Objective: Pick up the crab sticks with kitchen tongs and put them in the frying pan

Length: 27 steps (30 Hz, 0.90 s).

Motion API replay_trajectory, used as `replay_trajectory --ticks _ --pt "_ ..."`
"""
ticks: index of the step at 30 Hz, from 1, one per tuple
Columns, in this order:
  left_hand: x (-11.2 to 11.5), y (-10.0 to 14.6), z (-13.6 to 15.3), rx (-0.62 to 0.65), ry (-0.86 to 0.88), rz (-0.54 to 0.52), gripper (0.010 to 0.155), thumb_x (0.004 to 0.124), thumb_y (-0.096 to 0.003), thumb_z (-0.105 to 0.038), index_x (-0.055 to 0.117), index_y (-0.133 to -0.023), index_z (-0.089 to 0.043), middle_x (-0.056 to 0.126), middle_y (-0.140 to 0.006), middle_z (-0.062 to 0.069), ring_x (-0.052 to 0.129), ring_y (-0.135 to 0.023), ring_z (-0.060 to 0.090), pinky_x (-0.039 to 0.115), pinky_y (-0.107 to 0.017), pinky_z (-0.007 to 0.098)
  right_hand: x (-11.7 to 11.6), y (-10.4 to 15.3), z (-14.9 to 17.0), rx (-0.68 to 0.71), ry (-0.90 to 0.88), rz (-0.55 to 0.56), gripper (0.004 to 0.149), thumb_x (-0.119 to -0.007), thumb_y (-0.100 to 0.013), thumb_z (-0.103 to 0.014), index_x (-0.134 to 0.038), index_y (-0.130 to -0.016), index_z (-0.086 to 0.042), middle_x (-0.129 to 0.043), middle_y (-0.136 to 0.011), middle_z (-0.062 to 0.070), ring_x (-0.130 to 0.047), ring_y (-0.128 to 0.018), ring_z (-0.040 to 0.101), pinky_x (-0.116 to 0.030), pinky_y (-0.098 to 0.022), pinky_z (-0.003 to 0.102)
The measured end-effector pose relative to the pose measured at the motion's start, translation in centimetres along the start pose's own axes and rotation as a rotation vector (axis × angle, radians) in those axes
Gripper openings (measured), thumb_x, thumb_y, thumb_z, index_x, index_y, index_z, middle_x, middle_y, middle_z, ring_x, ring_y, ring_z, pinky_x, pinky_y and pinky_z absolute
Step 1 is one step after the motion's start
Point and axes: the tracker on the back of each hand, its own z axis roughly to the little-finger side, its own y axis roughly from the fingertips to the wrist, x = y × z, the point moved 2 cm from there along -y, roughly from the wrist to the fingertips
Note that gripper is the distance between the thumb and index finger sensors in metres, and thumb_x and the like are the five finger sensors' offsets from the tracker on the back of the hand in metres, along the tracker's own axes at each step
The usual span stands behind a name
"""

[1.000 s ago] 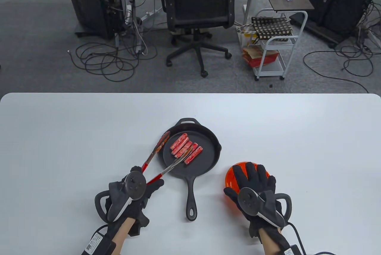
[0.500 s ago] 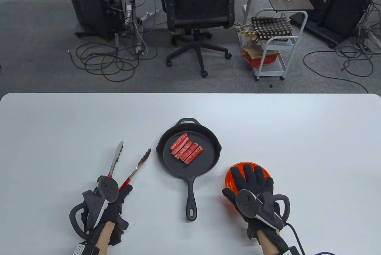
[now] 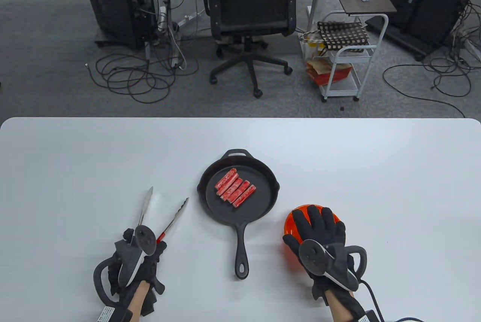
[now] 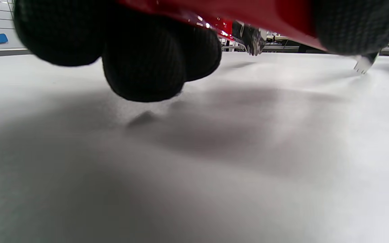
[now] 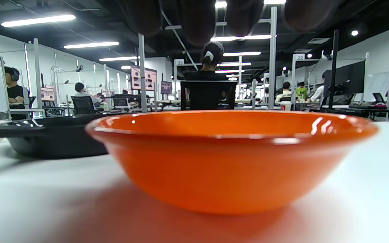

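Several red crab sticks (image 3: 235, 187) lie side by side in the black frying pan (image 3: 263, 207) at the table's middle. My left hand (image 3: 141, 258) grips the red-handled tongs (image 3: 165, 220) left of the pan; their two arms are spread and empty, low over the table. In the left wrist view my curled fingers (image 4: 144, 57) wrap the tongs' red handle (image 4: 265, 17). My right hand (image 3: 319, 231) lies flat with straight fingers over the orange bowl (image 3: 291, 222) right of the pan's handle. The orange bowl (image 5: 228, 158) fills the right wrist view.
The white table (image 3: 375, 171) reaches the frame's sides. Beyond its far edge stand an office chair (image 3: 250, 9), a white trolley (image 3: 345, 55), computer towers and cables on the floor. The pan's handle (image 3: 241, 250) points toward me.
My left hand has drawn the tongs out of the pan, leftward and back toward me, lowering them near the table. The right hand stays on the bowl.
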Motion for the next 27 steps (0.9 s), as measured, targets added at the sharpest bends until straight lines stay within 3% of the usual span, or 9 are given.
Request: replay_trajectory --ticks 3,8,18,25,27 --pt "-0.4 0.2 -0.3 0.001 -0.085 -0.065 0.101 0.075 -0.0389 -0.079 0.059 -0.112 -0.012 0.093 -0.088 0.005 0.104 -0.062 0.031 0.086 -0.039 0.049 0.0 0.0 -0.1 0.003 0.002 -0.004 0.069 -0.051 -0.057 -0.06 -0.05 -0.116 -0.026 -0.052 -0.119 0.017 -0.048 -0.106 0.052 -0.053 -0.067 0.074" --pt "0.4 -0.1 -0.3 -0.029 -0.066 0.047 0.1 0.073 -0.0407 -0.079 0.058 -0.113 -0.011 0.091 -0.091 0.006 0.099 -0.07 0.035 0.084 -0.042 0.052 0.3 0.1 0.1 0.001 -0.014 0.016 0.068 -0.051 -0.057 -0.06 -0.051 -0.116 -0.025 -0.053 -0.119 0.017 -0.049 -0.105 0.052 -0.054 -0.067 0.073" --pt "1.2 -0.3 -0.6 -0.053 -0.191 0.09 0.098 0.069 -0.0445 -0.077 0.051 -0.116 -0.012 0.08 -0.102 0.013 0.088 -0.084 0.042 0.079 -0.049 0.056 0.0 -0.1 -0.3 0.011 -0.019 -0.011 0.069 -0.051 -0.057 -0.06 -0.05 -0.116 -0.025 -0.053 -0.119 0.017 -0.048 -0.105 0.052 -0.053 -0.068 0.073" --pt "1.2 -0.3 -0.6 -0.049 -0.176 0.092 0.098 0.07 -0.0442 -0.076 0.052 -0.115 -0.011 0.08 -0.103 0.014 0.087 -0.085 0.043 0.078 -0.05 0.058 0.0 -0.1 -0.4 0.012 -0.016 -0.015 0.069 -0.051 -0.057 -0.06 -0.05 -0.116 -0.025 -0.053 -0.119 0.018 -0.049 -0.105 0.052 -0.053 -0.068 0.073" --pt "1.0 -0.4 -0.4 -0.042 -0.146 0.139 0.099 0.07 -0.0442 -0.075 0.05 -0.116 -0.011 0.078 -0.105 0.015 0.085 -0.088 0.045 0.077 -0.052 0.06 0.0 -0.1 -0.4 0.011 -0.014 -0.018 0.069 -0.051 -0.057 -0.06 -0.05 -0.116 -0.025 -0.053 -0.119 0.018 -0.049 -0.105 0.052 -0.053 -0.068 0.073"
